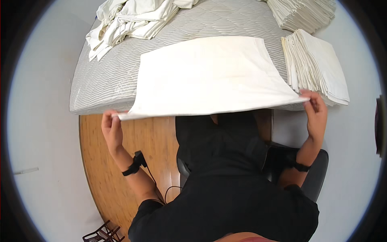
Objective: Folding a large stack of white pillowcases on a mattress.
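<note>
A white cloth (pixel 205 76) is spread over the near part of a striped mattress, its near edge pulled taut between my hands. The left corner is pinched in my left hand (pixel 112 127), which is out past the mattress edge above the wooden floor. My right hand (pixel 315 113) grips the right corner, close to a stack of folded white cloths (pixel 322 66). The far part of the cloth lies flat, while the near edge hangs stretched above my lap.
The quilted mattress (pixel 102 78) carries a loose heap of white cloths (pixel 137 20) at the far left. Another folded stack (pixel 304 14) stands at the far right. A black chair (pixel 316 173) is under me, and a small dark wooden stool (pixel 104 233) stands at the lower left.
</note>
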Available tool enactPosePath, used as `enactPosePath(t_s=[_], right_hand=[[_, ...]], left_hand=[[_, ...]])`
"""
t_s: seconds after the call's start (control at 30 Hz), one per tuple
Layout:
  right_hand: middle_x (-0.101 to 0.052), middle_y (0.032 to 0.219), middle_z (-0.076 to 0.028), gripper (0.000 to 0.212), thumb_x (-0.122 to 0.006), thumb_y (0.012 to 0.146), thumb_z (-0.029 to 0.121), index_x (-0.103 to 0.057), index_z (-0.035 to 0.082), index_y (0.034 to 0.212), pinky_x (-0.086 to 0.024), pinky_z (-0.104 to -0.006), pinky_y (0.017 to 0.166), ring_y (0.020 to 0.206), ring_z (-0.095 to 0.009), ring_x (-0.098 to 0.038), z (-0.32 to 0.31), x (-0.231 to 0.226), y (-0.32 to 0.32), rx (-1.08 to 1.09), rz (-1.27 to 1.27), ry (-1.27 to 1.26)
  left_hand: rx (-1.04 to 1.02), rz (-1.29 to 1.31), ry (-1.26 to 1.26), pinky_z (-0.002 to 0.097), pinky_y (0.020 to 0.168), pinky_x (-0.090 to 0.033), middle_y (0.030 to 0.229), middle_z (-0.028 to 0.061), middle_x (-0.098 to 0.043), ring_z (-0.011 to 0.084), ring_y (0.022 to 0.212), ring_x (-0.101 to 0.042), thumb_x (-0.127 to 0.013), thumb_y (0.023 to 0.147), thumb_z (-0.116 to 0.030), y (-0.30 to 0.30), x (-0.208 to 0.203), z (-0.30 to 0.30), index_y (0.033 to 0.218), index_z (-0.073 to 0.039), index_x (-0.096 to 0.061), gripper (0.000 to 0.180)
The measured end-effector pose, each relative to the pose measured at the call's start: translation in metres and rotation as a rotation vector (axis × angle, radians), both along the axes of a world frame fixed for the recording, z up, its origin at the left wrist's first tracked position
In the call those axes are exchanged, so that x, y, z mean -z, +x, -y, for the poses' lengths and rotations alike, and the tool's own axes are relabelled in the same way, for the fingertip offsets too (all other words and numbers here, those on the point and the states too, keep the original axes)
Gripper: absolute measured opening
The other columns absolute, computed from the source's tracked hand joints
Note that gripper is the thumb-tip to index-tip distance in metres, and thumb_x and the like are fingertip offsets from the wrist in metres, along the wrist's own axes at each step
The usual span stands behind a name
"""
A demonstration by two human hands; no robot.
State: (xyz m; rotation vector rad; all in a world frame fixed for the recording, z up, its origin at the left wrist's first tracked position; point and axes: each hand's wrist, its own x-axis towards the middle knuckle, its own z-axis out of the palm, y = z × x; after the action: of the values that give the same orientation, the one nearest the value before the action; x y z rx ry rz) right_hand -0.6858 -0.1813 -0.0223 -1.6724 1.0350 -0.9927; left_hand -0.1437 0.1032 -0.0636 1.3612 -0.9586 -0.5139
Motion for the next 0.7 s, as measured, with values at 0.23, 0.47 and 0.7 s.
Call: enactPosePath(t_s=[0.23, 0.47, 0.7], right_hand=[[-0.070, 0.097, -0.020, 0.022, -0.054, 0.101, 0.019, -0.054, 0.008, 0.120, -0.050, -0.0377, 0.081, 0.092, -0.028, -0.067, 0.132, 0.037, 0.107, 0.272, -0.188, -0.279], [-0.069, 0.093, -0.025, 0.019, -0.049, 0.100, 0.018, -0.053, 0.009, 0.116, -0.049, -0.0523, 0.080, 0.093, -0.047, -0.064, 0.217, 0.100, 0.148, 0.223, -0.606, -0.278], [-0.070, 0.099, -0.025, 0.023, -0.051, 0.099, 0.022, -0.054, 0.010, 0.119, -0.050, -0.0512, 0.084, 0.096, -0.046, -0.065, 0.231, 0.118, 0.155, 0.214, -0.620, -0.298]], left_hand=[[-0.543, 0.409, 0.038, 0.0360, 0.090, -0.046, 0.111, 0.0141, -0.065, 0.0235, 0.105, -0.060, -0.053, 0.100, -0.020, 0.026, 0.005, 0.165, 0.118, -0.002, -0.059, 0.026], [-0.427, 0.537, 0.416, 0.0416, 0.070, -0.050, 0.080, 0.0155, -0.068, 0.0312, 0.073, -0.065, -0.054, 0.100, -0.025, 0.072, 0.053, 0.238, 0.111, -0.010, -0.060, 0.020], [-0.429, 0.647, 0.616, 0.0476, 0.071, -0.051, 0.077, 0.0204, -0.069, 0.0390, 0.075, -0.067, -0.052, 0.099, -0.024, 0.072, 0.064, 0.242, 0.113, -0.011, -0.057, 0.020]])
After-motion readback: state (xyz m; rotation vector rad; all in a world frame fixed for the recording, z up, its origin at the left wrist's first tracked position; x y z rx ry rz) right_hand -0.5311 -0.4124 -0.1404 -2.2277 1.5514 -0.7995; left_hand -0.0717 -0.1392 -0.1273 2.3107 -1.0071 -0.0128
